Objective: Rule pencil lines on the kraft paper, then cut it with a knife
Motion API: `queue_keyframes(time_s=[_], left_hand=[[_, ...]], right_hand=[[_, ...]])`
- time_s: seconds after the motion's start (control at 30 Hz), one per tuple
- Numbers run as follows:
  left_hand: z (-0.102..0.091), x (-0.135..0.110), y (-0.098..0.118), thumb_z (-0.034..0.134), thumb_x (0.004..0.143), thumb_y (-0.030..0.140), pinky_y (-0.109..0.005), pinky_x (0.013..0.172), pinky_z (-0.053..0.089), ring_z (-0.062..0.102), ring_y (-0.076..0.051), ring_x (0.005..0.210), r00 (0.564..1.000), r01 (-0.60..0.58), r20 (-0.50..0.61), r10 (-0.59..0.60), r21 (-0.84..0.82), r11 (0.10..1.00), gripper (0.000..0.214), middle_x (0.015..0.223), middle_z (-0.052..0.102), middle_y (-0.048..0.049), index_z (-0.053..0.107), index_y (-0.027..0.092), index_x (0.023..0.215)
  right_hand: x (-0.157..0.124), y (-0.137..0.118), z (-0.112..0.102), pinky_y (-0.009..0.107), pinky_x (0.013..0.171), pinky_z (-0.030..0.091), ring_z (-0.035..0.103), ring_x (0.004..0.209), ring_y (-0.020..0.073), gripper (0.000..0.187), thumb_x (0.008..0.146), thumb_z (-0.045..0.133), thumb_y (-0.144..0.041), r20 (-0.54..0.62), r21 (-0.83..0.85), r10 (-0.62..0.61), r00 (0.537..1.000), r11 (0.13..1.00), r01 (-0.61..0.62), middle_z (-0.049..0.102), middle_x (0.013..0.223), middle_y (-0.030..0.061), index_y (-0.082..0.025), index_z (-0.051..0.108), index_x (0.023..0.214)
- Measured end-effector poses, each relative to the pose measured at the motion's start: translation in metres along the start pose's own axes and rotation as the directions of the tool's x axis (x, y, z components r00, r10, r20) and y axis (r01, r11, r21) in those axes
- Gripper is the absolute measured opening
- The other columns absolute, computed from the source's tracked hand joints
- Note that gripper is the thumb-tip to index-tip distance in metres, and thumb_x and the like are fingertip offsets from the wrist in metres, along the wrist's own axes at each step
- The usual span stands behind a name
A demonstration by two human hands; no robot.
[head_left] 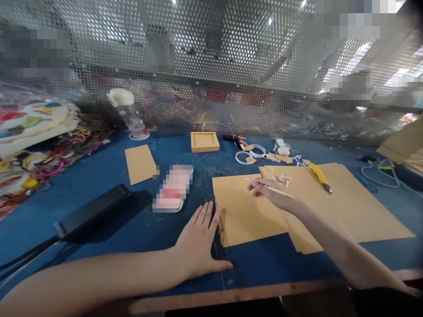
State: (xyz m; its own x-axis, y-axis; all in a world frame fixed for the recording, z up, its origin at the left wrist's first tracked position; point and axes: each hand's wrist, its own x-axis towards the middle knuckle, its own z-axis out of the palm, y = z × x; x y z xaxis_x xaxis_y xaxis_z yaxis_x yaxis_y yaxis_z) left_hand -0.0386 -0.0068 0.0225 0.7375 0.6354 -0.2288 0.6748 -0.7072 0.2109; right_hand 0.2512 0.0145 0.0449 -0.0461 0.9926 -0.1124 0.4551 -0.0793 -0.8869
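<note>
My left hand [200, 240] lies flat with fingers spread and thumb out. It rests along the left edge of a brown kraft sheet [244, 215], over what looks like a clear ruler [222, 269] on the blue table. My right hand [264, 188] is above the sheet's upper right part, closed around a slim pale pencil [280, 191]. The pencil's back end slants towards my wrist, and its tip points at the sheet's upper edge. Larger kraft sheets [343, 211] lie to the right, bearing a yellow utility knife [320, 177] and white paper scraps [283, 178].
Left of my hand are a phone [173, 189], a small kraft card [140, 164] and a black power bank-like block [94, 211] with cables. Behind stand a shallow cardboard box [205, 141], tape rings [244, 157] and a clear cup [134, 119]. A perforated metal screen [205, 57] closes the back.
</note>
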Motion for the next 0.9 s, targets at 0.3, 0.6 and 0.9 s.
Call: queue_keyframes(time_s=[0.3, 0.6, 0.9], left_hand=[[0.011, 0.001, -0.009, 0.035, 0.062, 0.097, -0.054, 0.117, 0.009, 0.001, -0.039, 0.145, 0.995, -0.051, -0.091, 0.043, -0.088, 0.995, 0.126, 0.157, 0.005, -0.0228, 0.021, 0.011, 0.153], [0.011, 0.001, -0.009, 0.04, 0.063, 0.096, -0.055, 0.117, 0.01, 0.002, -0.04, 0.145, 0.995, -0.046, -0.087, 0.04, -0.066, 0.997, 0.123, 0.158, 0.008, -0.0197, 0.022, 0.013, 0.153], [0.012, 0.001, -0.009, 0.042, 0.063, 0.094, -0.054, 0.117, 0.011, 0.002, -0.04, 0.144, 0.994, -0.055, -0.097, 0.05, -0.045, 0.997, 0.123, 0.157, 0.009, -0.022, 0.023, 0.011, 0.152]], right_hand=[[0.036, 0.048, -0.018, 0.04, 0.089, 0.051, 0.058, 0.115, 0.0262, 0.03, 0.081, 0.045, -0.037, -0.543, 0.583, 0.038, 0.839, 0.737, 0.344, 0.07, 0.108, 0.0078, -0.023, 0.065, 0.1], [0.041, 0.066, -0.038, 0.036, 0.063, 0.056, 0.059, 0.066, 0.0208, 0.024, 0.073, 0.047, -0.038, -0.431, 0.769, 0.196, 0.881, 0.59, 0.245, 0.058, 0.07, 0.0051, -0.022, 0.061, 0.085], [0.037, 0.049, -0.016, 0.044, 0.07, 0.055, 0.067, 0.081, 0.0282, 0.026, 0.074, 0.049, -0.03, -0.099, 0.742, 0.173, 0.98, 0.669, -0.044, 0.071, 0.091, 0.0151, -0.016, 0.066, 0.088]])
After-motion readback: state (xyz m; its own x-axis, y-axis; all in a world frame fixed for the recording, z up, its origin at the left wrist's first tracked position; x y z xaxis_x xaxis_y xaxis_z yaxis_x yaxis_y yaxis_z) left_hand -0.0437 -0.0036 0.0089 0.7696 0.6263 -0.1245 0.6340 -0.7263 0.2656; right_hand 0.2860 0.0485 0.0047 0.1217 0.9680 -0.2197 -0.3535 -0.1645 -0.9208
